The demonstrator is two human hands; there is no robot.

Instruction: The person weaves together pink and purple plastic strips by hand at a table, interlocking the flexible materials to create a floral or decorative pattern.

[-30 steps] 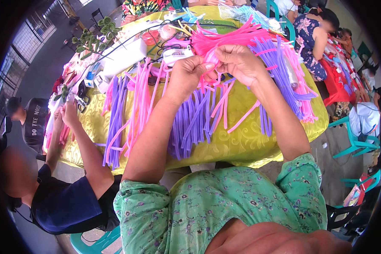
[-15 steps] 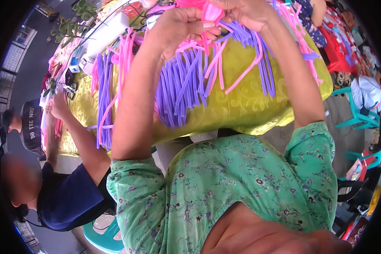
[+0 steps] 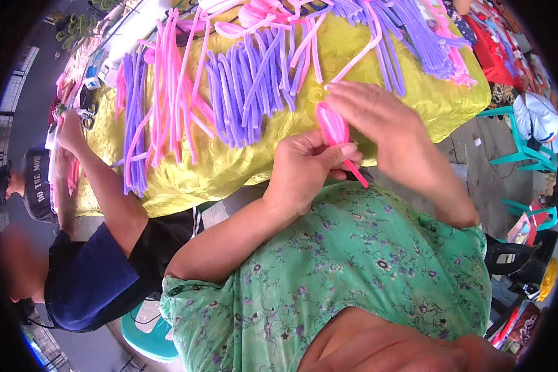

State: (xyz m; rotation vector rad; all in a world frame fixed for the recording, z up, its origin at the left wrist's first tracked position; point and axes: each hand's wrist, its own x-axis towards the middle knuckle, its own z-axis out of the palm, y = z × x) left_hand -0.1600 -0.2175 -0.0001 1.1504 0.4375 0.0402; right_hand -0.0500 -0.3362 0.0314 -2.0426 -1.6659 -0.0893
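From where I stand, the left hand (image 3: 304, 164) pinches a bright pink chenille-stem petal (image 3: 333, 124) at its base between thumb and fingers, its short tail poking out toward the green floral blouse (image 3: 366, 248). The petal is up in the air at the near edge of the yellow tablecloth (image 3: 186, 180), rounded end away from the body. The right hand (image 3: 384, 118) is just beside it, fingers straight and close together, not curled round anything (it is blurred, so whether a fingertip brushes the petal I can't tell).

I'd judge the step in hand to be shaping this looped piece; the next move calls for a firm pinch at the base and a light touch from the right fingers, or the loops could splay.

Purple chenille stems (image 3: 242, 93) and pink chenille stems (image 3: 167, 93) lie loose on the cloth, in no container. The one container I make out is a small blue-and-white box (image 3: 94, 68) toward the table's left end; what it holds is too small to tell
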